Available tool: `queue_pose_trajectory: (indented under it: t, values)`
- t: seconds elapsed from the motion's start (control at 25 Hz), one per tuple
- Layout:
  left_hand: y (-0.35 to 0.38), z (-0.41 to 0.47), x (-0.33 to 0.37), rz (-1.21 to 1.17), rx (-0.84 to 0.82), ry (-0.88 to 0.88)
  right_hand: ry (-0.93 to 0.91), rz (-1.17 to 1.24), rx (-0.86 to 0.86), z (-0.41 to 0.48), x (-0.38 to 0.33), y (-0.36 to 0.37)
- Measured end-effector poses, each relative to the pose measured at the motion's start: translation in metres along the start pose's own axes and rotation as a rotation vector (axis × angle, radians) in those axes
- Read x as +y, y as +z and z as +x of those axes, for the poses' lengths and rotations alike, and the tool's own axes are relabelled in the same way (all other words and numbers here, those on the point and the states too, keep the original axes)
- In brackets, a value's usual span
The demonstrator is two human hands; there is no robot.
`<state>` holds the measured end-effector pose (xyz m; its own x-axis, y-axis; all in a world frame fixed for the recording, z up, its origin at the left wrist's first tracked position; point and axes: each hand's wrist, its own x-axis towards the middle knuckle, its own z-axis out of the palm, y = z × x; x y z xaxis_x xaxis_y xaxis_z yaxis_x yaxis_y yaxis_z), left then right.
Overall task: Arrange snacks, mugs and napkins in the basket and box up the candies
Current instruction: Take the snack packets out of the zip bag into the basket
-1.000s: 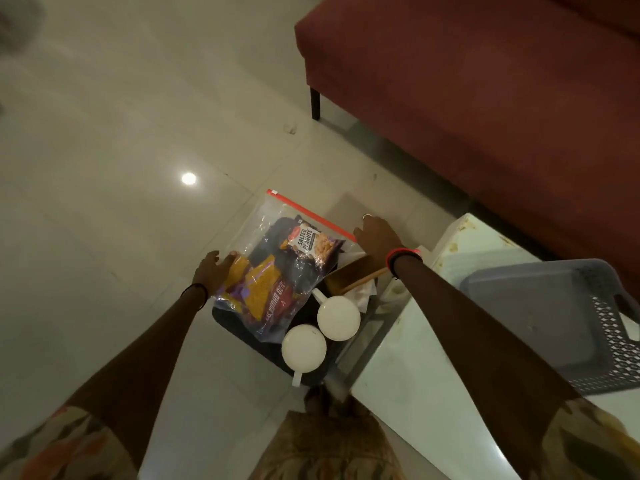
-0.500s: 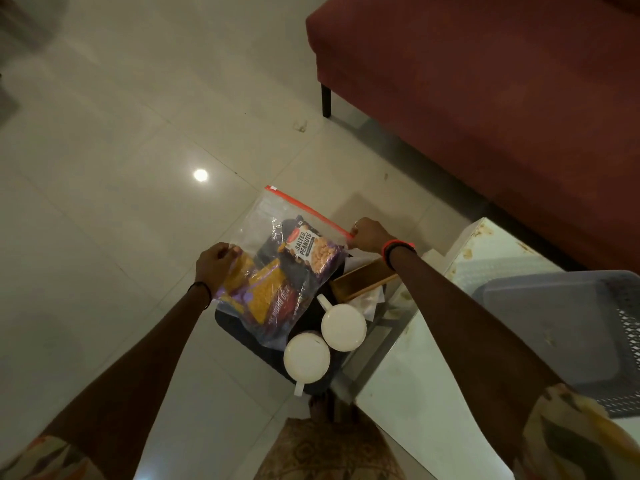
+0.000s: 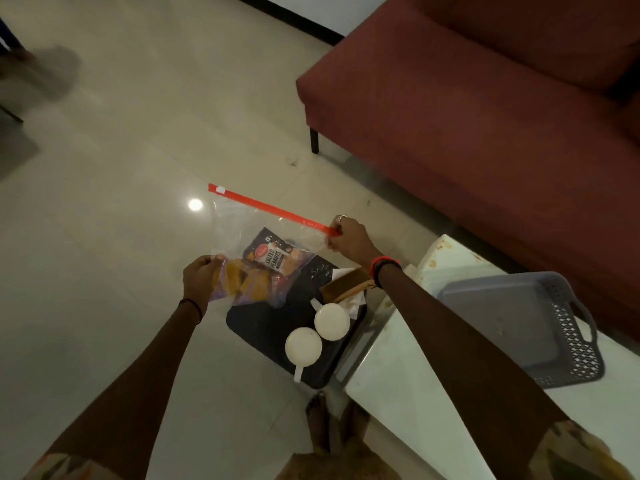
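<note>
Head view: a clear bag (image 3: pixel 242 226) of snack packets (image 3: pixel 273 259) is held above a black tray (image 3: pixel 256 327). The left hand (image 3: pixel 201 277) has its fingers clutching the bag's lower side. The right hand (image 3: pixel 349 239) has its fingers pinching the red zip strip. Two white mugs (image 3: pixel 331 321) sit on the tray. A grey basket (image 3: pixel 575 341) stands on the white tabletop (image 3: pixel 398 393), to the right.

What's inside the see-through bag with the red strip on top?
The zip bag holds a salted peanuts packet and orange snack packets. They overlap, and the left hand covers one corner, so their number cannot be told.
</note>
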<state>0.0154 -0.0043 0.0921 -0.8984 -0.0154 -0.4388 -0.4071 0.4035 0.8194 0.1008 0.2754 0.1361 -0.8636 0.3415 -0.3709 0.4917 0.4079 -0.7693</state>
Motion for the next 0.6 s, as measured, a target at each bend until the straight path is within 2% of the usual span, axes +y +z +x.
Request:
queue_pose_trajectory:
  t: [0.28, 0.6]
  values:
    - [0.012, -0.062, 0.072, -0.037, -0.007, 0.249, -0.046, 0.013, 0.178, -0.074, -0.021, -0.06]
    - [0.093, -0.144, 0.114, 0.138, -0.231, 0.433, 0.168, 0.008, 0.276, -0.173, 0.042, -0.136]
